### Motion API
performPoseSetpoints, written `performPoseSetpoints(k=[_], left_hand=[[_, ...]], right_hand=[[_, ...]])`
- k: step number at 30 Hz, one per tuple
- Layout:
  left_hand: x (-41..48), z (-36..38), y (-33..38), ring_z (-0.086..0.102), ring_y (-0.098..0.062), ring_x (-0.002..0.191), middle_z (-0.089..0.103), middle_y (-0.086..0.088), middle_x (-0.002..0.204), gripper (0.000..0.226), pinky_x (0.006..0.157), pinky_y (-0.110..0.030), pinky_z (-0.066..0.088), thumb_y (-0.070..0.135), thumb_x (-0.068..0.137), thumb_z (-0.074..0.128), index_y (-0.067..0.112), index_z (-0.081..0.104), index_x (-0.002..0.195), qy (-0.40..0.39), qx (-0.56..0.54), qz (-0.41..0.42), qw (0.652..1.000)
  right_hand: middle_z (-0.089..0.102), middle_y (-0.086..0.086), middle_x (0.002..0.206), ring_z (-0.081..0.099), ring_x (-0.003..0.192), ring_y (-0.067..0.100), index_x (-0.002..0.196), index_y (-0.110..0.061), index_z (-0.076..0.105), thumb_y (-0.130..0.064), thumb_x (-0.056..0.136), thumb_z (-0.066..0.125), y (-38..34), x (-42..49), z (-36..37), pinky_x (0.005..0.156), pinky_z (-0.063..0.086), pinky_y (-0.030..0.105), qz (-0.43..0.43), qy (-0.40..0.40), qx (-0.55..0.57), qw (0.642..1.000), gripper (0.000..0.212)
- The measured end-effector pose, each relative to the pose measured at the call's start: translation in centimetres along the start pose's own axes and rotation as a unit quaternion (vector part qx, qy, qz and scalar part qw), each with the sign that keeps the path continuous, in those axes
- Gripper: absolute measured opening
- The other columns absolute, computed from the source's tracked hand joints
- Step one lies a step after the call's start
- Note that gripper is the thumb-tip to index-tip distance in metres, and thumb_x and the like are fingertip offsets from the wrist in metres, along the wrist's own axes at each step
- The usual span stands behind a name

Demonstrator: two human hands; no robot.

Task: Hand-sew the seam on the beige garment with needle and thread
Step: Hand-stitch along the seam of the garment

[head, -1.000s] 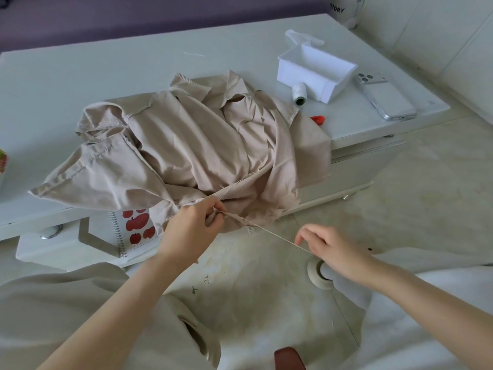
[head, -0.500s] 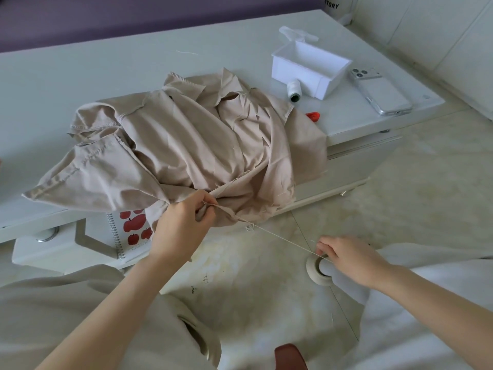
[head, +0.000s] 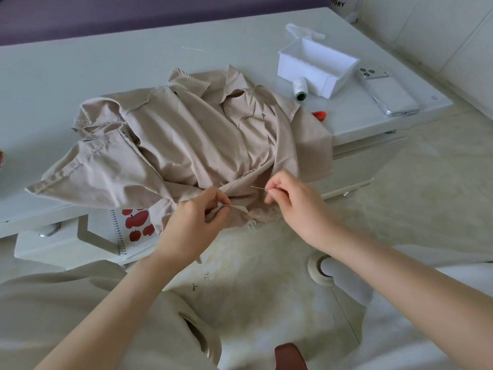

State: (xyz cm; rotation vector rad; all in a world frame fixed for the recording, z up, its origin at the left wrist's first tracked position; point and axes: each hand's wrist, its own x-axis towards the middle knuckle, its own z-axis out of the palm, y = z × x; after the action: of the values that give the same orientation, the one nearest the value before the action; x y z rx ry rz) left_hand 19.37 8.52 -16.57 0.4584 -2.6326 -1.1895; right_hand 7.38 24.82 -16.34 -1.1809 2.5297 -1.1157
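Note:
The crumpled beige garment (head: 186, 140) lies on the white table (head: 80, 65) and hangs over its front edge. My left hand (head: 194, 222) pinches the garment's seam edge at the overhang. My right hand (head: 296, 201) is just to the right of it, fingers closed on a thin needle (head: 258, 188) whose tip points left over the fabric. The thread itself is too fine to make out. A white thread spool (head: 300, 89) lies on the table behind the garment.
A white open box (head: 317, 65) and a phone (head: 386, 92) sit at the table's right end, with a small orange tool (head: 319, 115) beside the garment. A spiral notebook with red apples (head: 133, 228) stands under the table edge. The floor is pale tile.
My right hand, which had drawn the thread out low and to the right, has come back up and left to the garment with the needle. My left hand still holds the seam.

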Motion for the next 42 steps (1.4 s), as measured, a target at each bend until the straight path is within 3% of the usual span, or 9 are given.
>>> performPoseSetpoints(k=[3,7,12,16,19,21,29,37,42], left_hand=[[-0.1,-0.4,0.5,0.036,-0.008,0.047,0.038,-0.007,0.055,0.013,0.04,-0.016,0.035,0.015,0.092,0.058,0.022,0.059,0.082,-0.038,-0.048,-0.023,0.998],[-0.3,-1.1,0.9,0.035,-0.005,0.048,0.035,0.009,0.051,0.015,0.041,-0.024,0.04,0.016,0.094,0.057,0.024,0.059,0.082,-0.071,-0.119,-0.066,0.988],[-0.1,-1.9,1.7,0.035,-0.003,0.044,0.036,0.012,0.049,0.009,0.04,-0.045,0.053,0.016,0.095,0.054,0.015,0.06,0.088,-0.081,-0.161,-0.122,0.976],[0.0,-1.9,1.8,0.031,-0.004,0.043,0.033,0.009,0.05,0.009,0.039,-0.037,0.052,0.018,0.095,0.054,0.014,0.059,0.089,-0.091,-0.179,-0.14,0.969],[0.1,-1.7,1.8,0.031,-0.004,0.042,0.035,0.01,0.048,0.012,0.035,-0.022,0.042,0.016,0.096,0.053,0.014,0.059,0.086,-0.086,-0.179,-0.135,0.971],[0.1,-1.5,1.7,0.03,-0.004,0.041,0.037,0.012,0.045,0.014,0.034,-0.018,0.036,0.014,0.096,0.052,0.012,0.059,0.084,-0.082,-0.174,-0.127,0.973],[0.2,-1.4,1.4,0.03,-0.004,0.041,0.043,0.012,0.044,0.014,0.035,-0.021,0.04,0.015,0.097,0.049,0.008,0.056,0.087,-0.094,-0.193,-0.124,0.969],[0.3,-1.1,0.9,0.032,-0.005,0.042,0.043,0.006,0.051,0.015,0.036,-0.019,0.036,0.015,0.097,0.051,0.011,0.058,0.084,-0.097,-0.198,-0.116,0.969],[0.3,-1.1,0.8,0.032,-0.006,0.044,0.043,0.004,0.052,0.016,0.039,-0.019,0.034,0.016,0.097,0.051,0.014,0.058,0.083,-0.1,-0.197,-0.1,0.97]], right_hand=[[0.06,-0.008,0.077,0.056,0.074,0.01,0.087,-0.008,0.062,-0.008,0.093,0.055,-1.1,1.4,0.6,0.069,0.043,0.02,0.017,-0.007,0.018,1.0,0.009],[0.053,-0.015,0.077,0.05,0.071,-0.002,0.087,-0.009,0.065,-0.008,0.091,0.059,-1.6,2.3,1.2,0.068,0.037,0.007,0.016,-0.043,0.02,0.999,0.007],[0.053,-0.014,0.083,0.049,0.071,-0.008,0.094,-0.01,0.065,-0.007,0.094,0.052,-2.0,2.2,0.9,0.068,0.036,0.004,0.022,-0.115,0.014,0.993,0.013],[0.051,-0.019,0.064,0.051,0.063,-0.013,0.087,-0.016,0.059,-0.008,0.096,0.05,-2.5,1.8,0.5,0.059,0.036,0.006,0.038,-0.132,0.049,0.989,0.015],[0.053,-0.026,0.053,0.05,0.055,-0.01,0.086,-0.017,0.057,-0.007,0.096,0.049,-2.6,1.7,0.4,0.055,0.036,0.007,0.056,-0.141,0.08,0.985,0.016],[0.053,-0.02,0.052,0.048,0.052,-0.005,0.086,-0.016,0.057,-0.007,0.096,0.049,-2.6,1.6,0.6,0.053,0.036,0.009,0.067,-0.143,0.094,0.983,0.016],[0.051,-0.008,0.06,0.044,0.052,0.001,0.087,-0.011,0.059,-0.006,0.096,0.046,-2.4,1.4,0.6,0.053,0.036,0.01,0.107,-0.148,0.133,0.974,0.017],[0.05,-0.011,0.055,0.043,0.044,-0.004,0.088,-0.002,0.06,-0.003,0.097,0.044,-3.1,1.4,0.1,0.049,0.033,0.004,0.124,-0.175,0.192,0.958,0.018],[0.051,-0.009,0.058,0.042,0.048,-0.002,0.082,-0.013,0.059,-0.008,0.098,0.045,-3.3,1.1,0.4,0.052,0.035,0.007,0.144,-0.203,0.223,0.943,0.021]])
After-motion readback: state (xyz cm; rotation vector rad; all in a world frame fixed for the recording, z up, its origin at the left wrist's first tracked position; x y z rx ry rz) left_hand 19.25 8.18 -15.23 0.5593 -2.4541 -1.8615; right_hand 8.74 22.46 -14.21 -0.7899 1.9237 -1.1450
